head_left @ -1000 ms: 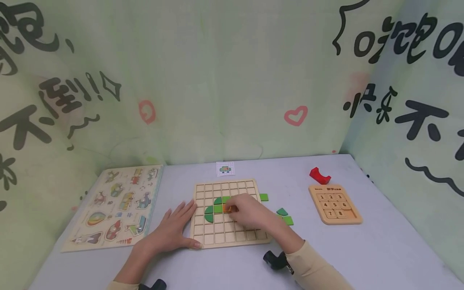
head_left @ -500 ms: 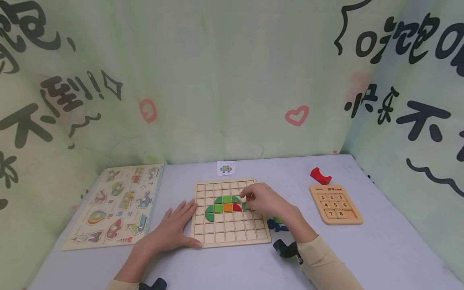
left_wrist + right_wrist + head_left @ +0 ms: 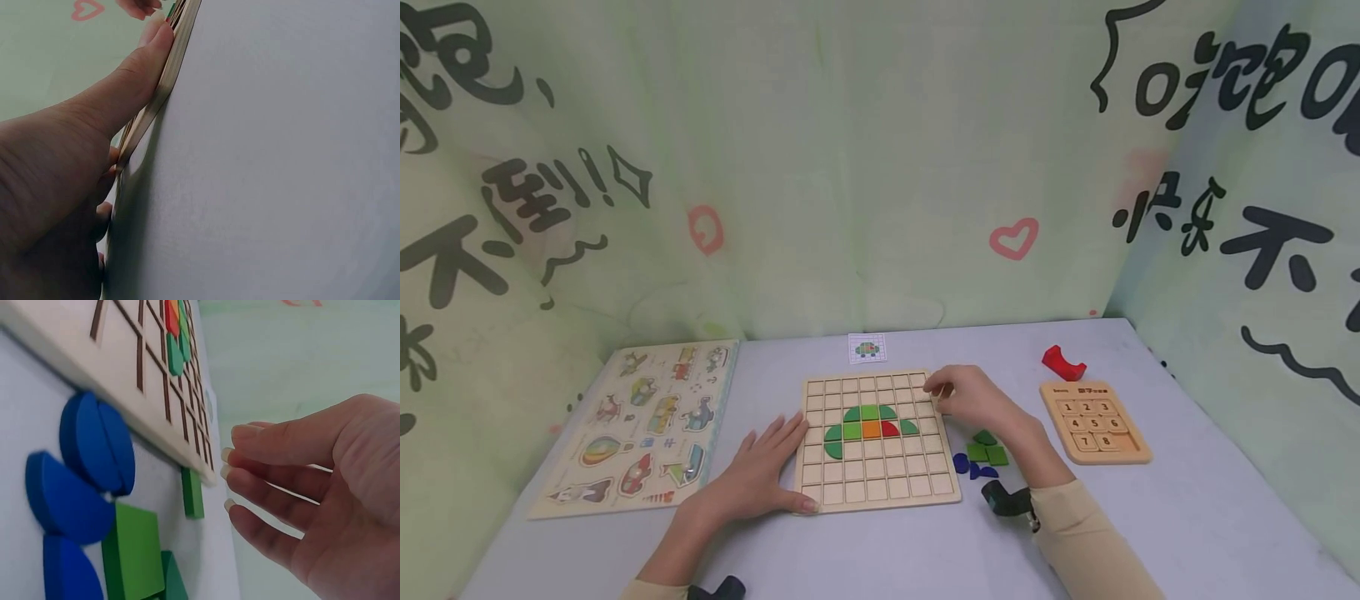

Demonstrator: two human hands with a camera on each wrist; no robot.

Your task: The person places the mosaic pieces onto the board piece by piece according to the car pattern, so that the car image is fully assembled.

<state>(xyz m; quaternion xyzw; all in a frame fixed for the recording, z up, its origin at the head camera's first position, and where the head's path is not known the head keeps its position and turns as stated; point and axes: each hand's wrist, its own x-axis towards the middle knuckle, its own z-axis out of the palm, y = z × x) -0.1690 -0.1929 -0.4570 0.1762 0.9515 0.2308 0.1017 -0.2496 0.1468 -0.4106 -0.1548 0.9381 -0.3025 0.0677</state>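
The wooden grid board (image 3: 880, 483) lies on the table with coloured pieces in its cells: dark green quarter rounds (image 3: 833, 450), light green squares (image 3: 852, 431), an orange square (image 3: 871, 429) and a red quarter round (image 3: 890, 429). My left hand (image 3: 758, 471) rests along the board's left edge, fingers spread and thumb on the near corner. Over the board's upper right edge hovers my right hand (image 3: 973, 404), its fingers loosely bent. In the right wrist view no piece shows between thumb and fingers, and a green block (image 3: 192, 494) lies close by the board's edge.
Right of the board lie blue rounded pieces (image 3: 961, 463) and several loose green pieces (image 3: 987, 453). A number board (image 3: 1093, 423) and a red arched block (image 3: 1063, 364) are farther right. A picture puzzle (image 3: 640, 425) lies left; a small pattern card (image 3: 867, 348) lies behind.
My right hand has moved from the orange square to the board's upper right edge, uncovering the red and dark green pieces on the board and the blue ones beside it. My left hand stays put.
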